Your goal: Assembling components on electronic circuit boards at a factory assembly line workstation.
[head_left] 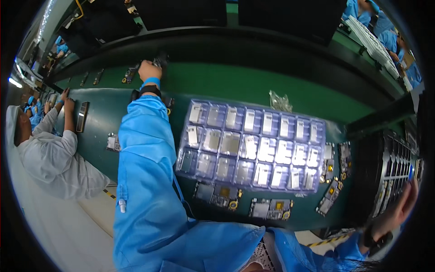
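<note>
My left hand (150,71) reaches out to the green strip at the far side, its fingers closed on a dark, blurred circuit board (161,59). Another circuit board (130,74) lies just left of that hand. At the right edge, my right hand (403,205) is held up beside a black slotted rack (381,181) with boards standing in it. Its fingers look stretched out; whether they touch the rack I cannot tell. Between my arms lies a clear plastic tray (181,171) with small silvery-white rectangular parts in its compartments.
Circuit boards (272,209) lie in front of the tray and to its right (330,196). A small clear plastic bag (280,102) sits behind it. More boards (98,76) line the green strip. At the left a co-worker in white (56,154) reaches over the bench.
</note>
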A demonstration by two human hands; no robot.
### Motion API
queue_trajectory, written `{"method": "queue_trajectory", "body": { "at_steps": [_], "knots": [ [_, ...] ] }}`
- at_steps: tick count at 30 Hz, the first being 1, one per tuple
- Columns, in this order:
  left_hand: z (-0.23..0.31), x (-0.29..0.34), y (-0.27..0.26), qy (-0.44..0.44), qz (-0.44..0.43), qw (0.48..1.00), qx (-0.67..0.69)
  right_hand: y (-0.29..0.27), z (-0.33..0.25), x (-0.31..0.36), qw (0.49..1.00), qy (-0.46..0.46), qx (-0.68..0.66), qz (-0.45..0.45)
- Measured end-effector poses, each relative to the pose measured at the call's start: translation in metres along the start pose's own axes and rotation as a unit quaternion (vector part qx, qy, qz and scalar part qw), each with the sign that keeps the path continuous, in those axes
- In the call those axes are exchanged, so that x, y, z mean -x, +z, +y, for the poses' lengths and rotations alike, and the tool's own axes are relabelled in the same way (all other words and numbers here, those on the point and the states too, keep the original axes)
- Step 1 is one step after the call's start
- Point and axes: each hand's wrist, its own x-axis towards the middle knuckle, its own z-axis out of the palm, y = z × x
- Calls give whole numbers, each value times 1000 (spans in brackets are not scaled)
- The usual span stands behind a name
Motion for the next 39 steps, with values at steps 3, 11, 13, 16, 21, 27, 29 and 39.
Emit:
{"method": "queue_trajectory", "body": {
  "at_steps": [3,11,13,16,21,27,29,39],
  "knots": [
    [-15,-2,-21,-2,75,996,47,76,-87,19,965,-36,-57,-252],
    [43,58,-168,-67,-162,708,684,204,-113,111,860,-56,-131,-491],
    [43,81,-208,-61,-185,658,728,214,-132,130,866,-87,-130,-475],
    [25,110,-261,-16,-281,538,794,228,-156,153,872,-108,-83,-471],
    [4,166,-328,2,-260,540,801,234,-180,164,869,-114,70,-477],
    [-4,230,-331,15,-206,653,729,244,-179,158,850,-58,50,-521],
    [-3,245,-319,-38,-210,692,689,239,-174,156,866,-45,16,-498],
    [39,320,-239,-195,-471,615,602,137,-143,94,772,239,-389,-442]
  ]
}}
